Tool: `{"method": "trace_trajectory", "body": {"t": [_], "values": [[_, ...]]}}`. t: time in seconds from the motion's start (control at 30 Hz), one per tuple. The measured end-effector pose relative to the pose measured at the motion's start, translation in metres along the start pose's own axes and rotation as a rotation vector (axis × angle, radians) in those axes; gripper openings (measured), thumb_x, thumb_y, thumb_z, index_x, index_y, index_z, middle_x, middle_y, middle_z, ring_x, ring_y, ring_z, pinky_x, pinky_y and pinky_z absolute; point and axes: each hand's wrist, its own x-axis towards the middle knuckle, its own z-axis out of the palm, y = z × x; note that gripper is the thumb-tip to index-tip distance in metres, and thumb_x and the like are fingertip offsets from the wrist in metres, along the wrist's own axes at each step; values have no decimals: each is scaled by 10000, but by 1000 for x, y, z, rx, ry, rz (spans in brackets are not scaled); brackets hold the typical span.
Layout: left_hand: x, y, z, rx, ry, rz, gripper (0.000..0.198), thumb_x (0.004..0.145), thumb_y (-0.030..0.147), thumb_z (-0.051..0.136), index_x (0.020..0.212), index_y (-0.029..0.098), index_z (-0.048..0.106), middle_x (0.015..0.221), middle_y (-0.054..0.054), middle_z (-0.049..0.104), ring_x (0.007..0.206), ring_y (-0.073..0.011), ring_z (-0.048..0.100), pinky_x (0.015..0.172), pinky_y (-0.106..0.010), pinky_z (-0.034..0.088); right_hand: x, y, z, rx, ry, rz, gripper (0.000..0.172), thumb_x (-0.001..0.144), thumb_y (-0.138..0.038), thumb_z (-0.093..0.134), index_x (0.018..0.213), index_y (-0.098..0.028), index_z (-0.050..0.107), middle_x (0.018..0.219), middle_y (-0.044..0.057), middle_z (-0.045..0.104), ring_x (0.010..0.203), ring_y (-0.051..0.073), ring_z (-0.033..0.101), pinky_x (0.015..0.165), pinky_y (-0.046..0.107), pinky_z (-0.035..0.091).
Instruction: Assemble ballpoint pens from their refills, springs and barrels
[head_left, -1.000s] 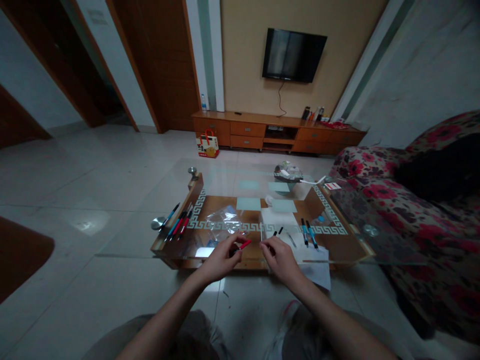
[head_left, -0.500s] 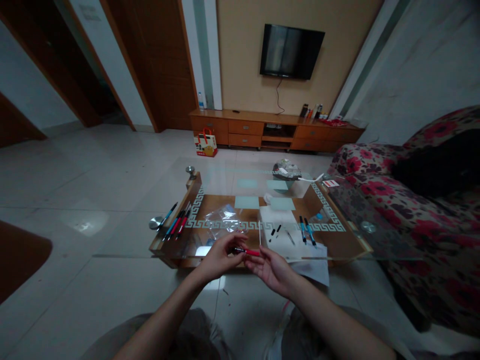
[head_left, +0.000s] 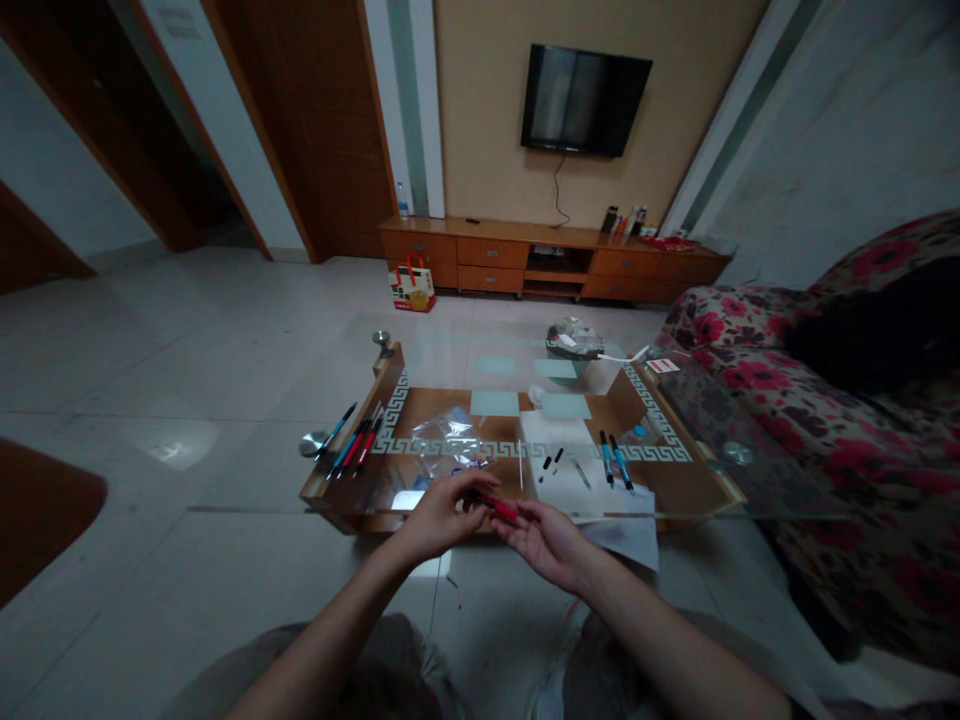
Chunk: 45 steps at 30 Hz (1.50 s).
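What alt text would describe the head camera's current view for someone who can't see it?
The left hand and right hand hold a red pen at the near edge of a glass table. Several pens lie left, two blue pens right.

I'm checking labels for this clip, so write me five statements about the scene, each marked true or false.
1. The left hand holds a red pen. True.
2. The right hand rests on the sofa. False: the right hand is at the red end of that pen.
3. The pens on the table's left side are all blue. False: red pens lie there too.
4. The television hangs on the wall. True.
5. The carrier bag stands on the cabinet. False: the carrier bag is on the floor.
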Motion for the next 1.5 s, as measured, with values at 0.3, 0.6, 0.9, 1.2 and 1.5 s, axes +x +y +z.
{"method": "trace_trajectory", "body": {"t": [0.3,0.6,0.9,1.2,1.5], "values": [[-2,5,-3,59,-40,60,369,800,74,578,1138,195,663,1019,-51,723,901,-174,671,804,-293,527,-3,-1,6,-12,67,10,231,900,-77,482,1093,-14,591,930,175,727,781,189,728,754,282,597],[0,-1,-6,52,0,24,333,813,102,598,1131,178,660,1011,-67,712,880,-176,664,786,-297,531,-5,-4,8,-19,57,27,222,883,-51,483,1054,-17,621,878,155,723,746,165,722,736,247,601],[5,-15,-7,-99,128,-49,279,859,246,645,1130,177,651,1083,-90,697,977,-206,662,869,-338,526,-10,-7,9,-102,0,-70,250,756,45,548,980,-31,630,858,140,708,787,143,712,793,200,578],[9,-24,-11,-120,255,-135,214,891,307,612,1034,167,687,983,-69,723,892,-188,668,808,-302,521,-20,-24,17,-422,19,-235,254,784,-181,744,997,-125,617,925,123,747,722,134,717,656,203,574],[12,-22,-7,-254,273,-225,298,867,324,612,1086,141,697,1001,-96,759,899,-224,720,857,-383,573,-25,-122,-26,-835,345,-737,318,780,-301,752,1006,-155,583,881,107,757,670,180,729,537,230,582]]}}
